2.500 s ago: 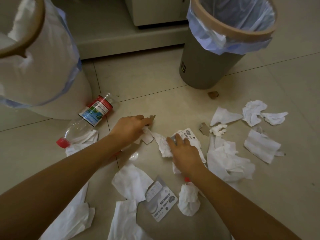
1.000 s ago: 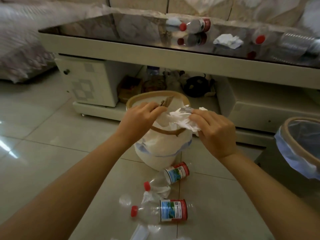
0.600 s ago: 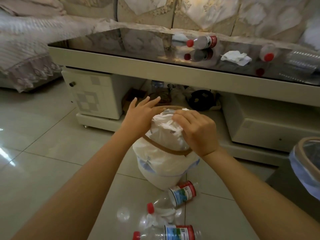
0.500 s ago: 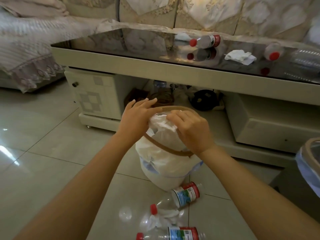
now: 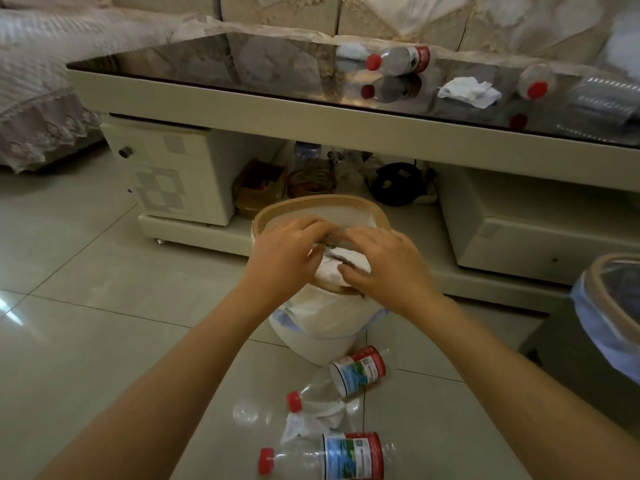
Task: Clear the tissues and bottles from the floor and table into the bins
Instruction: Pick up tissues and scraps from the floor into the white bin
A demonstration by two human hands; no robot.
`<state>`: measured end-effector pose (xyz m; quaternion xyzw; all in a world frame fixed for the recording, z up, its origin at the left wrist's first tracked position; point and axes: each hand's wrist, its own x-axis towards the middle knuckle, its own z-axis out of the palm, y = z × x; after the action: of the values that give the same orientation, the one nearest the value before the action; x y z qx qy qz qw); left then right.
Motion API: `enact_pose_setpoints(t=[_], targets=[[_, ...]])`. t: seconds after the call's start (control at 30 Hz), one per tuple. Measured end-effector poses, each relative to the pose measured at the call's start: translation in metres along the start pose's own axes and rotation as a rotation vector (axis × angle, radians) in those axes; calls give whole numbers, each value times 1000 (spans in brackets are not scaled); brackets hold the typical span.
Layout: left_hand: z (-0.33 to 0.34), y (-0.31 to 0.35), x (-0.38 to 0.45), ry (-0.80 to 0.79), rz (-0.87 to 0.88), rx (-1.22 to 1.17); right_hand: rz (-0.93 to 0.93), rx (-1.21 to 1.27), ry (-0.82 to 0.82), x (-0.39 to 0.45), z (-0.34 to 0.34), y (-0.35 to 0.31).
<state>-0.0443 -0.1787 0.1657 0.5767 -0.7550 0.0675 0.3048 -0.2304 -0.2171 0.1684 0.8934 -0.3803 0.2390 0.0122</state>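
White tissues (image 5: 341, 268) in both hands' grip over bin (image 5: 363, 216); bottles (image 5: 346, 379) below

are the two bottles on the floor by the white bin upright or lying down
Lying down. The nearer bottle and the farther bottle both rest on their sides on the tiles.

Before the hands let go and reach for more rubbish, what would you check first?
1. Tissues over the white bin mouth: ok.
2. Left hand and right hand both on the wad: ok.
3. Wad fully inside the bin: not ok, it sits at the rim.
4. Room left in the bin: cannot tell.
5. Floor bottles cleared: not ok.
6. Table tissue cleared: not ok.
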Motion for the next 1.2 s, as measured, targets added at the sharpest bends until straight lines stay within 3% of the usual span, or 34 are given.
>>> enact_pose_setpoints(t=[0.1, 0.27, 0.83, 1.2], targets=[[0, 29, 0, 23, 7, -75, 16, -51, 97, -32, -14, 8], [9, 88, 4, 8, 89, -115, 111, -123, 63, -103, -40, 29], [160, 306, -58, -612, 530, -191, 667, -346, -211, -396, -113, 80], [231, 365, -96, -825, 549, -259, 858, -346, -261, -480, -95, 86]])
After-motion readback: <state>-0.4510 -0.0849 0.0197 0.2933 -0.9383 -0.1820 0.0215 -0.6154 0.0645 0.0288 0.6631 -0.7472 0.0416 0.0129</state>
